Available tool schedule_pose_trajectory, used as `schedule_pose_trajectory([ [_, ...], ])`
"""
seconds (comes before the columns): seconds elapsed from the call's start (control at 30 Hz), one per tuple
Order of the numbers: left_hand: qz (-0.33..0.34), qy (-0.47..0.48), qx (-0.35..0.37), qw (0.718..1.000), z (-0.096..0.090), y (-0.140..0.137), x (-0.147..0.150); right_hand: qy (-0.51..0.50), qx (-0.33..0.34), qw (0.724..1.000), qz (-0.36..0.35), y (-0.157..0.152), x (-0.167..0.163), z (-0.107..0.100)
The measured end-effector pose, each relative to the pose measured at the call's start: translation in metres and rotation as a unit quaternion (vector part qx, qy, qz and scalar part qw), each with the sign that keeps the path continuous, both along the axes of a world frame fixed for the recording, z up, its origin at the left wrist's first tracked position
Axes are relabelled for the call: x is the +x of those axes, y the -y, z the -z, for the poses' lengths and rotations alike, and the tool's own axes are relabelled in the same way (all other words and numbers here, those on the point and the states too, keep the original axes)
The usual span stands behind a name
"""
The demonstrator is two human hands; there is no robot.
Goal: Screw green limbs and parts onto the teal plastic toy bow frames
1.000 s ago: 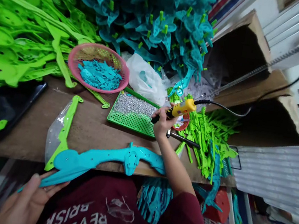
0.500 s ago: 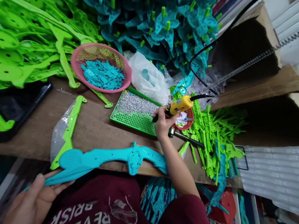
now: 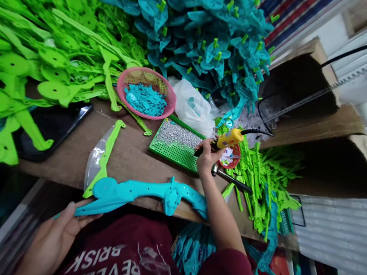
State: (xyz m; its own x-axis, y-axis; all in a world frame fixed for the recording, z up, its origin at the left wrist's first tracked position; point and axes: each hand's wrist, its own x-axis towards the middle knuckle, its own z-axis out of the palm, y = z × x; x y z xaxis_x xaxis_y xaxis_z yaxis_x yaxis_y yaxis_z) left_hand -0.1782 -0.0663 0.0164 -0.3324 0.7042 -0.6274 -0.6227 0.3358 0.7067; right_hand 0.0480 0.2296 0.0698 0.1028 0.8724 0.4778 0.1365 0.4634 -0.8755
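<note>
My left hand [image 3: 56,236] grips the pointed left end of a long teal plastic part [image 3: 146,190]. The part is bow-shaped with a round disc, and it lies along the table's front edge. My right hand [image 3: 208,158] is wrapped round a yellow and black electric screwdriver [image 3: 227,140], whose black cable leaves its rear end. Its tip points down and left at the right part of a green perforated tray [image 3: 173,155]; whether it touches anything there is hidden. Small silver screws [image 3: 178,136] cover the tray's far side. Left of the teal part lies a lime-green piece with a clear blade [image 3: 99,156].
A pink basket [image 3: 121,87] holds teal pieces beside a white plastic bag [image 3: 192,104]. Lime-green parts [image 3: 12,24] and teal parts [image 3: 201,32] are heaped behind. A hammer [image 3: 233,178] and a small red basket [image 3: 234,158] are at right, near open cardboard boxes [image 3: 341,159].
The whole view has shifted, so the table's things sit further right in the picture. Both hands keep their holds on the teal part and the screwdriver.
</note>
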Motion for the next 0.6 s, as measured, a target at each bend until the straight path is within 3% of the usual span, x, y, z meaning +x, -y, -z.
schedule_pose_trajectory([
  [0.13, -0.003, 0.078, -0.005, 0.997, 0.011, 0.002, -0.001, 0.008, -0.009, 1.0, 0.016, -0.003, 0.0, 0.001],
  [0.6, -0.011, 0.074, -0.013, 0.997, 0.016, 0.002, -0.002, 0.01, -0.007, 1.0, 0.008, -0.002, -0.001, 0.002],
])
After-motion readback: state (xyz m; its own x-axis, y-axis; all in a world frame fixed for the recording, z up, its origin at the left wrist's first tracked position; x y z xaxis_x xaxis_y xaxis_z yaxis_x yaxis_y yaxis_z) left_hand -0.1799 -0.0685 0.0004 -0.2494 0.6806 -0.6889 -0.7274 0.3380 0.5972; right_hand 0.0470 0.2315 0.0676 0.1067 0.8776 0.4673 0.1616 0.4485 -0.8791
